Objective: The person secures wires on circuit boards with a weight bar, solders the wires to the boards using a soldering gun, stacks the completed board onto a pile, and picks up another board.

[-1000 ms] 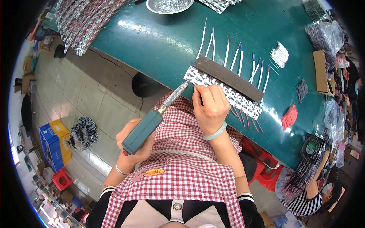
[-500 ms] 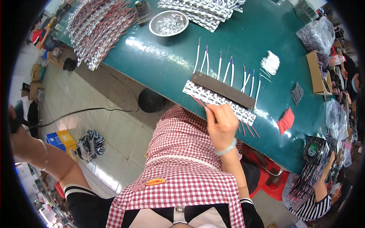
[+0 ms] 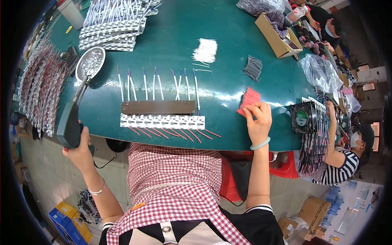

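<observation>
My left hand (image 3: 80,150) is closed round the handle of a dark green soldering gun (image 3: 68,125). Its long metal nozzle reaches up to a round metal bowl (image 3: 101,67) of silvery scraps. Over a small pile of red wires (image 3: 252,94), my right hand (image 3: 259,122) pinches at the near edge with thumb and forefinger. Between my hands lies a white circuit board strip (image 3: 163,122), with red wires along its near edge. A dark brown bar (image 3: 158,107) rests along its far side, and white-sleeved wires (image 3: 145,85) stick out beyond the bar.
Piles of white wires (image 3: 205,51) and grey wires (image 3: 253,68) lie farther back. Stacked wired boards (image 3: 112,32) and a heap of red-wired strips (image 3: 43,87) fill the left. A black fan (image 3: 302,118) stands at right, near a co-worker in a striped top (image 3: 347,165).
My left hand has come up from the far left with the soldering gun, its nozzle now at the bowl. My right hand has moved from the board to the red wires. The view has turned right.
</observation>
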Tool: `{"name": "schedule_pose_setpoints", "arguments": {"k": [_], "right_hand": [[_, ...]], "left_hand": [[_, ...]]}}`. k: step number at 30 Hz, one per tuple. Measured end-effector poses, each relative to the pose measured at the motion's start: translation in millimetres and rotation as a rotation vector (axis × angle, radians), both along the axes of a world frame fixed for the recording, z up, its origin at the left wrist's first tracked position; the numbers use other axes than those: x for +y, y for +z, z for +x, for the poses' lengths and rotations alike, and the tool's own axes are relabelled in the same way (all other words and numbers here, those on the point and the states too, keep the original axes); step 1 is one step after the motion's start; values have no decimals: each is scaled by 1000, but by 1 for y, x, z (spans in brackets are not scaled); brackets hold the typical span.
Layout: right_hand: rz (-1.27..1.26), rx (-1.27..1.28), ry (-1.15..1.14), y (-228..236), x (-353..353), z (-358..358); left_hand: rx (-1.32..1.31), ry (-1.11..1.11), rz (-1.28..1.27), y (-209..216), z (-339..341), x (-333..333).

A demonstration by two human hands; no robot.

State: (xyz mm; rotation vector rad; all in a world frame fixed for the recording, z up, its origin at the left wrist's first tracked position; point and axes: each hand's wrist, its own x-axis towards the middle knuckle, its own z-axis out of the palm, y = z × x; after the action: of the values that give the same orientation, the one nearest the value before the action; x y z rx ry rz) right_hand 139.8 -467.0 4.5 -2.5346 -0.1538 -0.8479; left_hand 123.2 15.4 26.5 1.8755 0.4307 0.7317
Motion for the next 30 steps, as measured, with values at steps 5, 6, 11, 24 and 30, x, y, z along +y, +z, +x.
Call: {"name": "schedule_pose_setpoints", "arguments": {"k": [5, 6, 11, 24, 30], "right_hand": [[-1, -39, -8, 8, -24, 40], [160, 44, -20, 10, -30, 52], [183, 203, -94, 10, -64, 110], [-408, 114, -9, -12, -70, 140], [-422, 7, 34, -5, -70, 134]], "left_hand": [[36, 21, 33, 1, -19, -15], [30, 16, 38, 4, -21, -17], [71, 3, 55, 13, -33, -30], [125, -69, -13, 6, -42, -45], [114, -125, -2, 0, -52, -53]]}}
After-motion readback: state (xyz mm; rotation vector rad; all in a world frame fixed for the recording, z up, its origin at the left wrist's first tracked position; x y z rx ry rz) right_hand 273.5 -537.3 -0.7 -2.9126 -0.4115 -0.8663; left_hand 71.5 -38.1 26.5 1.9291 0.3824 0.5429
